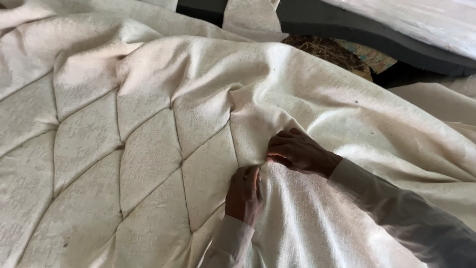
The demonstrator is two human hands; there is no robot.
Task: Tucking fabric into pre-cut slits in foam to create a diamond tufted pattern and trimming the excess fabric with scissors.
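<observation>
A large cream woven fabric point(163, 99) covers a padded surface, pulled into diamond-shaped tufts with deep creases. My left hand point(244, 194) presses its fingertips into a tuft point where the creases meet. My right hand point(297, 151) pinches a fold of the same fabric just above and to the right of that point. The two hands almost touch. To the right of them the fabric point(347, 114) lies loose and untufted in soft folds. Both wrists wear pale long sleeves.
A dark grey foam slab point(347, 30) runs along the top right, with another pale sheet point(426, 20) on it. Between the slab and the fabric a patch of straw-like stuffing point(329, 49) and a coloured scrap point(372, 55) show.
</observation>
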